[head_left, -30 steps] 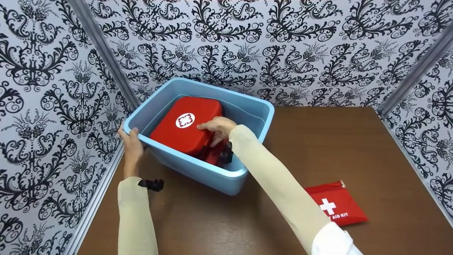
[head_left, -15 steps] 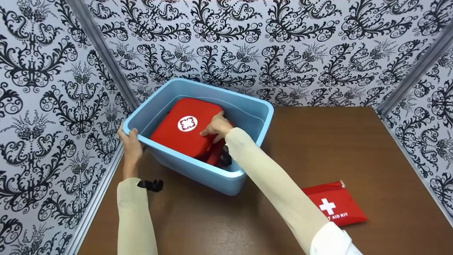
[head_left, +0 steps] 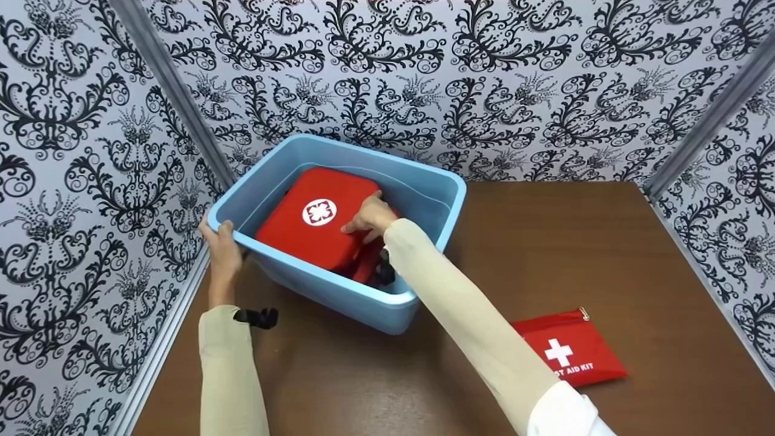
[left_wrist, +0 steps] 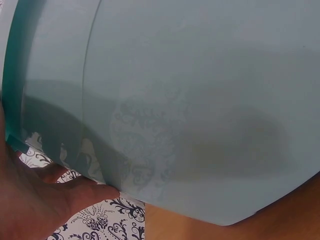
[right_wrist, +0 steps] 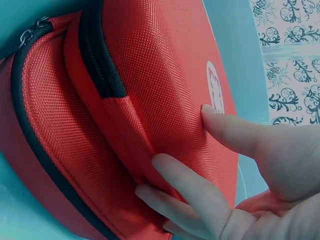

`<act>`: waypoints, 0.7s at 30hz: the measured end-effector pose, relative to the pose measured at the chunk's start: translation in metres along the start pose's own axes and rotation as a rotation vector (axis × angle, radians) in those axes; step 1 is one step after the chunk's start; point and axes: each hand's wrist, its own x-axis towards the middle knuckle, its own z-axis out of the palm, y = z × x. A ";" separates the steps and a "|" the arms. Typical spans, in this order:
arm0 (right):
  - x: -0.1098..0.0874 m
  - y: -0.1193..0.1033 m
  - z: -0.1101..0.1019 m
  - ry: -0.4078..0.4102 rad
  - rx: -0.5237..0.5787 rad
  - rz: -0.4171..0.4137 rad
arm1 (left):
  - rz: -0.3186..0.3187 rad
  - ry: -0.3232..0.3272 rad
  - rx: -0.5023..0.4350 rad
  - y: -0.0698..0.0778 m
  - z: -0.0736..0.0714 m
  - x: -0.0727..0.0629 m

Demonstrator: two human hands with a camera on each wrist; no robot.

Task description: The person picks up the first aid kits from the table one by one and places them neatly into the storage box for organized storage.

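Note:
A red zippered first-aid case [head_left: 296, 233] with a white round emblem lies tilted inside a light blue plastic bin [head_left: 339, 306]. My right hand [head_left: 374, 217] holds its right side, the thumb on the top face and the fingers against the zippered edge. Beneath it, in the right wrist view, is a second red case [right_wrist: 65, 95] with a black zipper. My left hand [head_left: 224, 257] grips the bin's left corner at the rim. The left wrist view shows the bin's outer wall [left_wrist: 225, 115] with the fingers under its edge.
A flat red first-aid pouch [head_left: 581, 348] with a white cross lies on the brown wooden table [head_left: 575, 242], right of the bin, partly behind my right forearm. Patterned wall panels [head_left: 412, 79] stand close behind and to the left.
The upper case has come down and toward me in the bin over the first half second, my right hand moving with it. Since then little has moved. My left hand stays at the rim.

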 end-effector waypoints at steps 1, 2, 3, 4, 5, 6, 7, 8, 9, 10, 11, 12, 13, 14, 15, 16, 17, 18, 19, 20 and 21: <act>0.000 0.000 -0.001 0.000 0.006 -0.007 | 0.000 -0.001 -0.001 0.000 0.000 0.000; 0.001 0.001 -0.002 0.001 0.014 -0.013 | -0.001 0.001 0.002 0.001 0.001 -0.001; 0.001 0.001 -0.003 -0.002 0.018 -0.023 | -0.001 0.002 0.003 0.001 0.001 -0.001; 0.001 0.001 -0.004 -0.002 0.029 -0.030 | -0.002 0.003 0.005 0.001 0.001 -0.001; 0.001 0.001 -0.006 -0.006 0.047 -0.038 | -0.002 0.004 0.010 0.001 0.001 -0.002; 0.002 0.001 -0.007 -0.013 0.076 -0.047 | -0.003 0.007 0.012 0.001 0.002 -0.002; 0.001 0.001 -0.009 -0.024 0.108 -0.057 | -0.001 0.010 0.007 0.000 0.001 -0.002; 0.001 0.001 -0.011 -0.037 0.146 -0.063 | -0.001 0.013 0.007 0.000 0.002 -0.002; 0.001 0.001 -0.014 -0.048 0.184 -0.067 | 0.001 0.012 0.003 0.000 0.002 -0.002; 0.000 0.001 -0.016 -0.060 0.225 -0.068 | 0.003 0.011 0.000 -0.001 0.002 -0.002; -0.001 0.001 -0.018 -0.076 0.263 -0.071 | 0.008 0.011 -0.004 -0.001 0.002 -0.002; -0.003 0.001 -0.021 -0.090 0.293 -0.074 | 0.013 0.012 -0.012 -0.001 0.003 -0.002; -0.005 0.001 -0.023 -0.099 0.315 -0.076 | 0.019 0.013 -0.016 -0.002 0.003 -0.002; -0.007 0.001 -0.026 -0.107 0.333 -0.077 | 0.021 0.014 -0.017 -0.002 0.003 -0.002; -0.010 0.001 -0.029 -0.113 0.351 -0.080 | 0.024 0.013 -0.022 -0.002 0.003 -0.002; -0.012 0.000 -0.031 -0.115 0.367 -0.085 | 0.026 0.013 -0.028 -0.002 0.003 -0.001; -0.015 0.000 -0.034 -0.113 0.381 -0.091 | 0.026 0.012 -0.032 -0.002 0.002 -0.001; -0.018 -0.001 -0.037 -0.105 0.391 -0.101 | 0.023 0.011 -0.039 -0.001 0.002 0.000; -0.020 -0.001 -0.041 -0.097 0.402 -0.113 | 0.020 0.008 -0.047 -0.001 0.001 0.000; -0.023 -0.002 -0.045 -0.093 0.411 -0.127 | 0.016 0.003 -0.050 -0.001 0.000 0.000; -0.025 -0.002 -0.049 -0.082 0.417 -0.146 | 0.015 -0.001 -0.055 -0.001 0.000 0.001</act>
